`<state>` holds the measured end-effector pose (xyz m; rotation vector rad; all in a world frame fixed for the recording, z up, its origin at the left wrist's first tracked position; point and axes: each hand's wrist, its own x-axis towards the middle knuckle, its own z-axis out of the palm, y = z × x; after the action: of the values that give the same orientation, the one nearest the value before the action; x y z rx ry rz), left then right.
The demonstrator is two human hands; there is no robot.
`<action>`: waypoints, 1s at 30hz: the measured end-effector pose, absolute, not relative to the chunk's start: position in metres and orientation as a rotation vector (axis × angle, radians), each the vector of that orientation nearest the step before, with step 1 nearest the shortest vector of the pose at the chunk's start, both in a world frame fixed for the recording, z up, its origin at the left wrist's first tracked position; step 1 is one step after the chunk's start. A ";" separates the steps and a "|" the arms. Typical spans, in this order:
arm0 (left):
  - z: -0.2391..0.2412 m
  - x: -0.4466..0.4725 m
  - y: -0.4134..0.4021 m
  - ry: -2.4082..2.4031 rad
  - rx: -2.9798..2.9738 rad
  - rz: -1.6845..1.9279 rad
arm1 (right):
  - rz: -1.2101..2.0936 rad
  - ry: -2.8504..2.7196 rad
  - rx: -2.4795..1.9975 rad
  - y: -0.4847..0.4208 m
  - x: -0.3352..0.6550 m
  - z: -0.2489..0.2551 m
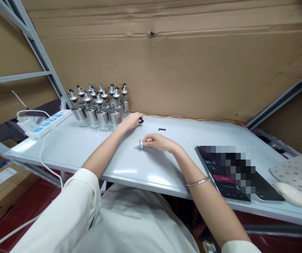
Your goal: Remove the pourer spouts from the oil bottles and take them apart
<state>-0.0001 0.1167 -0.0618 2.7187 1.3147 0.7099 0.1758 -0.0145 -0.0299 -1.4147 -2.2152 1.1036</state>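
My left hand reaches far across the white table, its fingertips closed on a small black part beside a cluster of glass oil bottles with steel sleeves and pour spouts. My right hand rests mid-table, fingers pinched on a small silver and white cap-like piece. Another small black piece lies loose on the table between and behind the hands.
A white power strip with cord sits at the table's left end. A tablet, a phone, a white mouse and a dotted cushion lie at the right. Cardboard walls and metal racking surround the table; a carton is on the floor.
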 end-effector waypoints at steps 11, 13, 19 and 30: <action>-0.078 -0.011 0.106 1.355 2.648 0.755 | 0.875 -2.205 -1.402 -0.011 0.157 -0.045; -0.080 -0.012 0.107 1.359 2.630 0.761 | 0.850 -2.225 -1.391 -0.012 0.154 -0.048; -0.081 -0.013 0.106 1.313 2.638 0.747 | 0.800 -2.249 -1.430 -0.013 0.156 -0.047; -0.045 -0.003 0.074 1.248 2.642 1.165 | 0.789 -1.993 -1.429 -0.019 0.173 -0.029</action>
<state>-0.0026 0.0739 -0.0450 2.6423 1.2483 1.1647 0.1729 -0.0186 -0.0289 -1.4288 -1.9933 0.7888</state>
